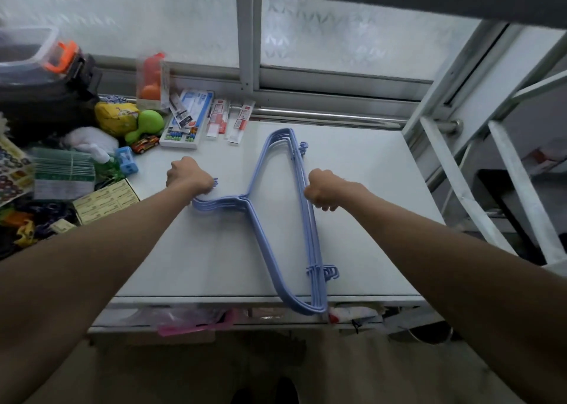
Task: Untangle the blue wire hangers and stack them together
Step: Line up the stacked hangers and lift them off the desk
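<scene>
Several blue wire hangers (270, 244) lie stacked on the white table (190, 259), hooks pointing left, one shoulder end hanging over the front edge. My left hand (188, 175) grips the bundle of hooks at the left of the stack. My right hand (325, 190) has its fingers curled round the straight bottom bars on the right side. The hangers look lined up, one on top of the other.
Clutter fills the table's left side: a green toy (147, 124), a yellow bag (115, 116), a toy car (145, 143), boxed packets (184, 121), sticker sheets. A window frame (248, 41) runs behind. A metal rack (491, 158) stands at the right. Bags hang below the front edge.
</scene>
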Tool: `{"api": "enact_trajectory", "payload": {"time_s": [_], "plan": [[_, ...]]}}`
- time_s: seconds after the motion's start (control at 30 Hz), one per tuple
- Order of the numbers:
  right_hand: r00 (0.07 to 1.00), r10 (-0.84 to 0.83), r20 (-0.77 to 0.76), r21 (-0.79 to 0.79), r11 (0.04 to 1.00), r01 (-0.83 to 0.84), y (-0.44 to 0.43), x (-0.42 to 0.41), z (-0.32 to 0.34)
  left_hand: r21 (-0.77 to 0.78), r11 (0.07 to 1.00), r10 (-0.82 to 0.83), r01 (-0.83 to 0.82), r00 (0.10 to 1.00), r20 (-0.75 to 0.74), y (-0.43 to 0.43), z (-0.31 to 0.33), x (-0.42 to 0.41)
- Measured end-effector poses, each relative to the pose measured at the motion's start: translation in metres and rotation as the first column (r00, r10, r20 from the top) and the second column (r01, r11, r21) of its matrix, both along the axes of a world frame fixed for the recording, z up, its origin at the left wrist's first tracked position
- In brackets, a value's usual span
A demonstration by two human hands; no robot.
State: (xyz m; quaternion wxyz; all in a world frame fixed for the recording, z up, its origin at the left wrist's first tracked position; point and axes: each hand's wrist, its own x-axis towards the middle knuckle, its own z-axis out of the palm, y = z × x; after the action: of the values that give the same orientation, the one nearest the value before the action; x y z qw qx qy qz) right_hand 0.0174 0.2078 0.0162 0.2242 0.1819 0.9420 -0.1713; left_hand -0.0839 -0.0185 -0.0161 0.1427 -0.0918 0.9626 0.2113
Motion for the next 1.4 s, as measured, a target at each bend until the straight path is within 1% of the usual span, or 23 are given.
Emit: {"api": "enact_trajectory", "payload": {"time_s": [0.03,0.1,0.13,0.2,0.27,0.33,0.4,0.47,0.5,0.57,0.63,0.7,0.77,0.83,0.9,0.93,0.97,1.03,1.07,1.13,1.2,1.4], "plan": [[0.993,0.076,0.088,0.018,0.997,-0.078,0.0,0.011,0.002,-0.004,1.0,-0.01,0.01,1.0,-0.002,0.0,0.003,0.002],[0.959,0.159,0.237,0.047,0.984,-0.175,-0.001,0.027,0.003,-0.018,0.999,-0.032,0.032,0.999,-0.016,-0.002,0.006,0.002],[0.94,0.177,0.29,0.054,0.978,-0.201,-0.002,0.034,0.003,-0.015,0.999,-0.045,0.045,0.999,-0.015,-0.004,0.007,0.003],[0.895,0.203,0.397,0.011,0.974,-0.226,-0.003,0.051,0.003,0.005,0.997,-0.073,0.073,0.997,0.002,-0.008,0.007,0.008],[0.86,0.23,0.456,-0.014,0.968,-0.251,-0.006,0.07,-0.001,0.034,0.995,-0.092,0.091,0.996,0.012,-0.012,0.006,0.013],[0.87,0.255,0.422,0.008,0.958,-0.285,-0.01,0.09,-0.006,0.035,0.993,-0.109,0.11,0.994,-0.003,-0.015,0.005,0.019],[0.914,0.264,0.308,0.031,0.957,-0.288,-0.012,0.108,-0.013,0.002,0.993,-0.121,0.121,0.992,-0.039,-0.016,0.002,0.021],[0.958,0.226,0.175,0.027,0.972,-0.234,-0.01,0.119,-0.023,-0.041,0.991,-0.127,0.124,0.989,-0.073,-0.017,0.0,0.021],[0.973,0.199,0.114,0.022,0.979,-0.203,-0.008,0.123,-0.029,-0.064,0.99,-0.134,0.129,0.987,-0.088,-0.016,-0.001,0.021],[0.982,0.19,0.02,0.025,0.981,-0.191,-0.006,0.127,-0.035,-0.092,0.986,-0.146,0.137,0.984,-0.103,-0.016,-0.002,0.02],[0.976,0.218,-0.018,0.048,0.975,-0.217,-0.007,0.127,-0.035,-0.105,0.984,-0.154,0.142,0.982,-0.107,-0.016,-0.003,0.019],[0.966,0.259,-0.025,0.062,0.964,-0.257,-0.01,0.126,-0.035,-0.106,0.985,-0.147,0.136,0.984,-0.101,-0.016,-0.005,0.018],[0.961,0.276,-0.012,0.062,0.959,-0.275,-0.012,0.125,-0.033,-0.106,0.985,-0.144,0.134,0.985,-0.091,-0.016,-0.006,0.016],[0.961,0.275,0.039,0.055,0.959,-0.277,-0.014,0.122,-0.03,-0.091,0.985,-0.151,0.144,0.985,-0.08,-0.015,-0.004,0.014],[0.962,0.244,0.126,0.057,0.966,-0.253,-0.012,0.114,-0.023,-0.047,0.988,-0.149,0.146,0.987,-0.062,-0.013,0.0,0.013],[0.967,0.208,0.146,0.061,0.974,-0.219,-0.011,0.109,-0.017,-0.033,0.99,-0.141,0.14,0.989,-0.045,-0.012,0.003,0.014],[0.98,0.153,0.13,0.061,0.985,-0.162,-0.011,0.103,-0.012,-0.031,0.991,-0.132,0.131,0.991,-0.024,-0.011,0.005,0.014],[1.0,-0.014,0.018,0.023,1.0,0.014,-0.011,0.089,-0.006,-0.035,0.993,-0.115,0.116,0.993,0.006,-0.01,0.005,0.014],[0.993,-0.115,-0.037,-0.024,0.993,0.114,-0.015,0.084,-0.005,-0.031,0.994,-0.108,0.108,0.994,0.014,-0.01,0.003,0.013],[0.957,-0.283,-0.058,-0.141,0.952,0.273,-0.029,0.073,-0.008,-0.021,0.995,-0.093,0.093,0.995,0.026,-0.011,0.0,0.011],[0.939,-0.342,-0.043,-0.18,0.927,0.33,-0.041,0.066,-0.019,-0.006,0.997,-0.074,0.075,0.996,0.041,-0.01,-0.002,0.009],[0.894,-0.426,-0.137,-0.072,0.904,0.42,-0.056,0.047,-0.041,0.013,0.999,-0.054,0.053,0.998,0.045,-0.009,-0.009,0.004]]}}
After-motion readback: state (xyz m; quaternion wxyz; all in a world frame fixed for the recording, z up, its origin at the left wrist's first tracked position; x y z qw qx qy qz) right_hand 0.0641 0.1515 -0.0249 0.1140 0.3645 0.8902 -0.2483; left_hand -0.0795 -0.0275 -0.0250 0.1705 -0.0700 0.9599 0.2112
